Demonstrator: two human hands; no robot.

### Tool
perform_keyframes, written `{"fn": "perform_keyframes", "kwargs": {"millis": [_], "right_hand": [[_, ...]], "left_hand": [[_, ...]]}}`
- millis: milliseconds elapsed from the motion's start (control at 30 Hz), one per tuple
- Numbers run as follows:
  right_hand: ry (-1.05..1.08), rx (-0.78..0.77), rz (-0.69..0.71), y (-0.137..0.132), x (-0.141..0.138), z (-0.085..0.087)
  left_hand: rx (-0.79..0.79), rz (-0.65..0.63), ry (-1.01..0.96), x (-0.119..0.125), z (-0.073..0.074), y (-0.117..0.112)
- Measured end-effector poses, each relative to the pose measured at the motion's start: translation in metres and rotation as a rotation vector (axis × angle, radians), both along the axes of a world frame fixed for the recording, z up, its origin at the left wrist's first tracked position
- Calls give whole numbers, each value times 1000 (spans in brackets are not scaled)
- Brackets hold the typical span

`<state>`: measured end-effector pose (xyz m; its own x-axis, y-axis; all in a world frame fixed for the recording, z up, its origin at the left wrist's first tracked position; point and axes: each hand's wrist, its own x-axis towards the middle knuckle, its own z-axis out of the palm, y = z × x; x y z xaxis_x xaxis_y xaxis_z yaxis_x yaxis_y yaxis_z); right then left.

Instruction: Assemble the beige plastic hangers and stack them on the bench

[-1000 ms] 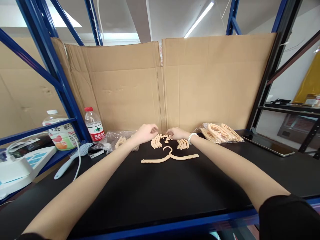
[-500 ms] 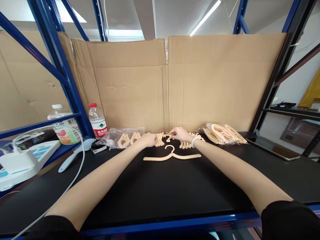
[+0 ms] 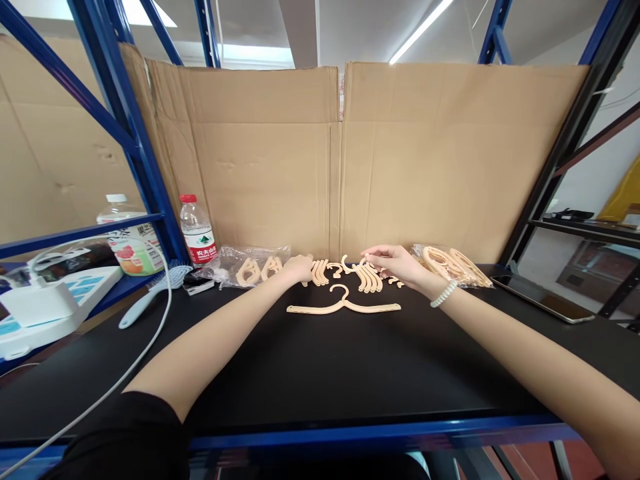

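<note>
A beige clothes hanger point(image 3: 320, 310) lies flat on the black tabletop, hook pointing away from me. Behind it are a left row of curved hanger arms point(image 3: 320, 273), a right row of hanger arms point(image 3: 371, 280) and small loose hooks point(image 3: 337, 270). My left hand point(image 3: 299, 268) is closed at the outer end of the left row; what its fingers hold is hidden. Over the right row, my right hand point(image 3: 397, 263) pinches with thumb and forefinger at a small beige piece too small to make out. A few more pieces lie partly hidden beneath that hand.
Clear plastic bags of beige parts lie at left point(image 3: 240, 267) and right point(image 3: 453, 265). A phone point(image 3: 543, 298) rests on the right. On the left are a red-capped bottle point(image 3: 197, 233), a hairbrush point(image 3: 150, 297), a power strip point(image 3: 83, 300) and a white cable point(image 3: 163, 327). Cardboard point(image 3: 260, 167) stands behind.
My right hand has moved right, from the loose hooks in the middle to above the right row, uncovering a hook and several arms. My left hand stays at the left row. The view has shifted slightly.
</note>
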<state>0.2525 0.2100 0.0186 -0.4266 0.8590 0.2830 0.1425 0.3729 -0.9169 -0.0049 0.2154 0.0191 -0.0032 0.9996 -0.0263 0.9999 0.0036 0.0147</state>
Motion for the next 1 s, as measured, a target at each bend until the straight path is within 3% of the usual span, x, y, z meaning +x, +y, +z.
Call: {"fn": "perform_keyframes", "kwargs": {"millis": [200,333,533,633,733,833,1000], "right_hand": [[138,-182,213,-39,18,2],[207,-298,241,-48,23,-2],[291,-422,187,-54,18,-9],[367,-463,155,-56,16,-13],[453,-499,138,-59,15,-17],[486,-530,131,-61,14,-22],[412,-491,144,-70,13,-30]], "left_hand": [[28,94,-89,-1,13,6],[124,115,-255,-11,27,-4],[195,-17,-681,-12,33,-41],[105,-126,-923,-2,26,-66],[-21,-191,-1315,10,13,-92],[-13,-191,-1466,20,-4,-113],[-23,-303,-1597,30,-28,-132]]}}
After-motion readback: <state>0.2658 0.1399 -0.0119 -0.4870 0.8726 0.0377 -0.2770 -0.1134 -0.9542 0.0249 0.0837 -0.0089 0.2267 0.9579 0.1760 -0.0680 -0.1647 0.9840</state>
